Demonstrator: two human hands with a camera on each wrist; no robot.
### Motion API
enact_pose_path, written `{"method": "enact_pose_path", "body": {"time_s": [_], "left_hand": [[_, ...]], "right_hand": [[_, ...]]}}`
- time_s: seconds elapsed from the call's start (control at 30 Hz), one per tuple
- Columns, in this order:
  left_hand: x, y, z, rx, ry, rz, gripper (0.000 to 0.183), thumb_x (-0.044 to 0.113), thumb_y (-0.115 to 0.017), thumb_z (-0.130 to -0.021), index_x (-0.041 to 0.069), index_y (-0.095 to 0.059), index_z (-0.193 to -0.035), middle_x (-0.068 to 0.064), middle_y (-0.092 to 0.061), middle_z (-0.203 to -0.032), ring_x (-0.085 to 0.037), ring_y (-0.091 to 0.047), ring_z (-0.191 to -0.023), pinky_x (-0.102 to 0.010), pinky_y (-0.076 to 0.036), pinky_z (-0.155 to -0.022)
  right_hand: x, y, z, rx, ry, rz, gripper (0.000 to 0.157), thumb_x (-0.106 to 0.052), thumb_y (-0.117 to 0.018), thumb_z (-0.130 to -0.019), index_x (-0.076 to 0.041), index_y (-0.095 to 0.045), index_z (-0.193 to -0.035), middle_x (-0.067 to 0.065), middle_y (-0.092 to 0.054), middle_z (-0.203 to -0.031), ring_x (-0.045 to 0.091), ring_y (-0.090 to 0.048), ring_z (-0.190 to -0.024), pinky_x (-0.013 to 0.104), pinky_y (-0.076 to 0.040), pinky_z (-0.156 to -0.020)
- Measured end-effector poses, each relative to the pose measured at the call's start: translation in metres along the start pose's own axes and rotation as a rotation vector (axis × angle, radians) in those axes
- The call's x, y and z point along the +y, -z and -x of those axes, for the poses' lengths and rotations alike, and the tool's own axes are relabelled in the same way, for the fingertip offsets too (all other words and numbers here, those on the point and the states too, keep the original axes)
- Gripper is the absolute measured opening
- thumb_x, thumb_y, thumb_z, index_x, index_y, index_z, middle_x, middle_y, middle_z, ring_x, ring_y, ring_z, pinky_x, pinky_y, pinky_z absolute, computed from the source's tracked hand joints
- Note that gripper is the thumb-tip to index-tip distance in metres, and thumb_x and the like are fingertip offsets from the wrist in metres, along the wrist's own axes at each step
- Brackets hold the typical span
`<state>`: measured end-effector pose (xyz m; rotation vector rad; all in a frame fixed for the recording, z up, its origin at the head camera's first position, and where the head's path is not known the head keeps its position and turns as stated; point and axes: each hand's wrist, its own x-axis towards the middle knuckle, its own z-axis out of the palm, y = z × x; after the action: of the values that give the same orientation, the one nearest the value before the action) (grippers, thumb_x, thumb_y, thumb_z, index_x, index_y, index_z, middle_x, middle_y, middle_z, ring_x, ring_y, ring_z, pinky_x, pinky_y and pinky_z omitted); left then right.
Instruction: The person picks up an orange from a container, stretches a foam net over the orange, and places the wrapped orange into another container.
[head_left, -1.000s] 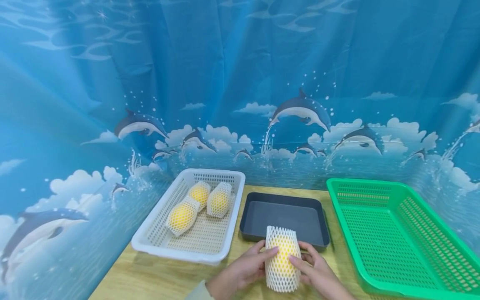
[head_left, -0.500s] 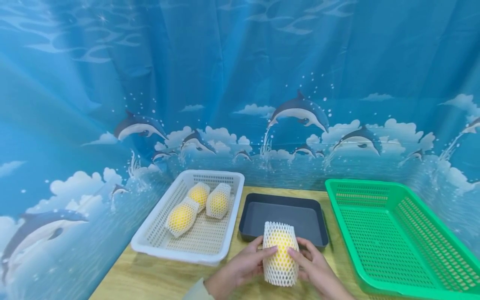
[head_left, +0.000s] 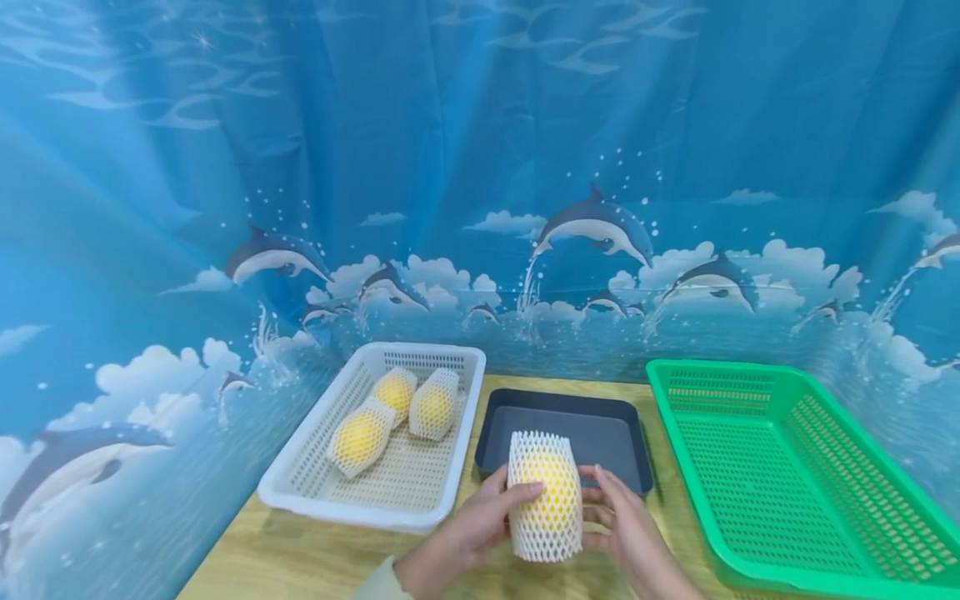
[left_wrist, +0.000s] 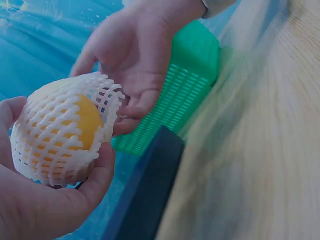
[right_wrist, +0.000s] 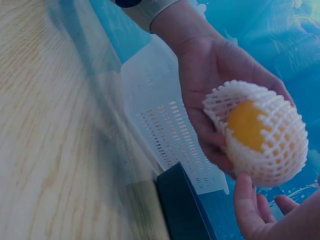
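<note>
A yellow fruit (head_left: 551,492) in a white foam net sleeve is held above the table, in front of the dark tray (head_left: 562,417). My left hand (head_left: 483,512) grips it from the left, thumb across the net. The net's end gapes, baring part of the orange-yellow fruit (left_wrist: 89,122) in the left wrist view. On the other side my right hand (head_left: 630,525) has its fingers spread and slightly bent, thumb off the net. In the right wrist view its fingertips (right_wrist: 244,182) lie at the net's lower edge; whether they touch it I cannot tell.
At left stands a white basket (head_left: 352,508) with three netted yellow fruits (head_left: 360,437) inside. A green basket (head_left: 772,467) stands at right. The wooden table (head_left: 277,550) ends at a blue dolphin-print curtain (head_left: 465,167).
The netted fruit has moved slightly left and up in the head view. My right thumb has come off the net and the right fingers have loosened; my left hand keeps its grip.
</note>
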<state>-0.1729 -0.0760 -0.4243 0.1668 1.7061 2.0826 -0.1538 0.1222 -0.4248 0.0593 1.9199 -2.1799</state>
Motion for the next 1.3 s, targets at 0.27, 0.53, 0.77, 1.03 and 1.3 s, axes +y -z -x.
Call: {"method": "enact_pose_path", "body": {"time_s": [0.27,0.53,0.77,1.03,1.3], "left_hand": [[0.029,0.018,0.014,-0.070,-0.067,0.033,0.064,0.033,-0.052,-0.097,0.000,-0.028,-0.147,-0.009,-0.063,-0.114,-0.023,-0.063,-0.105,-0.042,-0.049,-0.097],[0.056,0.048,0.033,-0.071,-0.082,0.024,0.066,0.037,-0.049,-0.099,0.002,-0.024,-0.149,-0.006,-0.060,-0.117,-0.019,-0.060,-0.108,-0.035,-0.048,-0.097],[0.077,0.069,0.041,-0.062,-0.106,0.011,0.064,0.039,-0.039,-0.102,0.003,-0.017,-0.150,-0.009,-0.052,-0.126,-0.019,-0.057,-0.112,-0.033,-0.048,-0.097],[0.095,0.086,0.040,0.038,-0.076,-0.034,0.067,0.047,-0.038,-0.101,0.008,-0.017,-0.152,-0.014,-0.044,-0.138,-0.021,-0.054,-0.118,-0.037,-0.043,-0.104],[0.107,0.113,0.042,0.132,-0.045,-0.021,0.069,0.051,-0.039,-0.101,0.013,-0.015,-0.154,-0.012,-0.044,-0.140,-0.019,-0.053,-0.120,-0.041,-0.037,-0.109]], "right_hand": [[-0.007,-0.015,-0.008,0.067,0.076,0.000,0.058,-0.045,-0.036,-0.104,0.002,-0.040,-0.138,0.014,-0.058,-0.112,0.023,-0.062,-0.090,0.041,-0.057,-0.076],[-0.011,-0.037,-0.021,0.082,0.180,0.067,0.050,-0.036,-0.043,-0.104,0.002,-0.046,-0.136,0.018,-0.055,-0.116,0.023,-0.062,-0.091,0.038,-0.059,-0.074],[-0.009,-0.056,-0.029,0.088,0.331,0.235,0.042,-0.027,-0.053,-0.101,0.000,-0.050,-0.133,0.021,-0.055,-0.122,0.027,-0.062,-0.099,0.037,-0.058,-0.077],[0.003,-0.079,-0.039,0.097,0.475,0.461,0.048,-0.036,-0.065,-0.093,-0.012,-0.054,-0.133,0.011,-0.053,-0.128,0.030,-0.056,-0.113,0.039,-0.055,-0.088],[0.017,-0.107,-0.045,-0.003,0.665,0.579,0.053,-0.039,-0.069,-0.090,-0.010,-0.053,-0.132,0.008,-0.047,-0.133,0.027,-0.052,-0.118,0.049,-0.049,-0.097]]}}
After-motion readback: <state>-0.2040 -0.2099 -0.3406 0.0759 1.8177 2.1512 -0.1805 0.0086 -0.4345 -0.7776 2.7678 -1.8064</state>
